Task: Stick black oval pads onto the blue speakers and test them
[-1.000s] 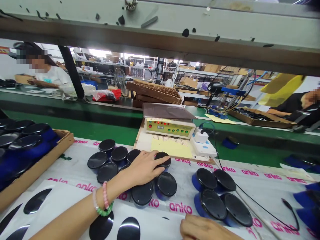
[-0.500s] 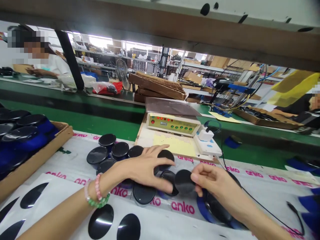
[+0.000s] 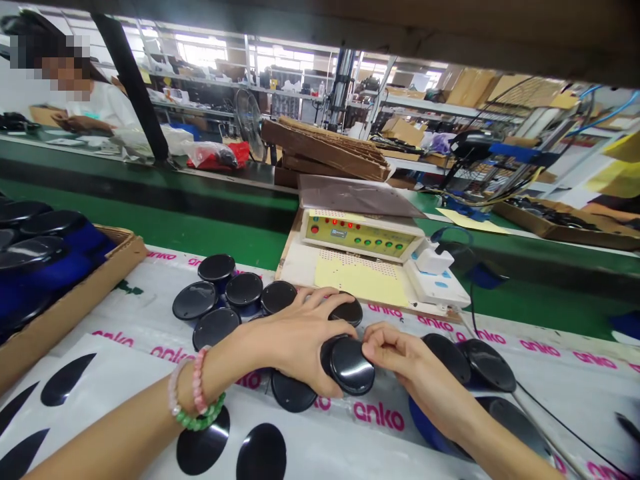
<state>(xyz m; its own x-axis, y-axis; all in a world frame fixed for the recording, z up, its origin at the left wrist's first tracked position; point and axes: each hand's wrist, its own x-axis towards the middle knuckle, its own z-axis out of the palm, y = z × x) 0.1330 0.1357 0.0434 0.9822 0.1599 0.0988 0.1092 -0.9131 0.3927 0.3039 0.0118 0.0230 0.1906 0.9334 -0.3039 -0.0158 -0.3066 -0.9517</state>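
Note:
My left hand (image 3: 305, 340) reaches over a group of dark round-topped pieces, its thumb and fingers curved round one of them. My right hand (image 3: 400, 357) pinches the right edge of a thin glossy black disc (image 3: 353, 365), which lies over the top of that piece, slightly off centre. Other black-topped pieces (image 3: 243, 289) stand to the left of my left hand. More of them (image 3: 486, 365) stand to the right, partly behind my right forearm. A white sheet (image 3: 150, 413) with black oval discs lies at the lower left.
A cardboard box (image 3: 125, 260) of blue and black pieces stands at the left. Behind my hands are a control box (image 3: 360, 237) with lit red lights and a white power strip (image 3: 440, 287). A black cable runs at the right. A person sits at the far left.
My right hand has brought the disc left, onto the piece by my left hand. My left hand has closed in round that piece. The camera view has shifted.

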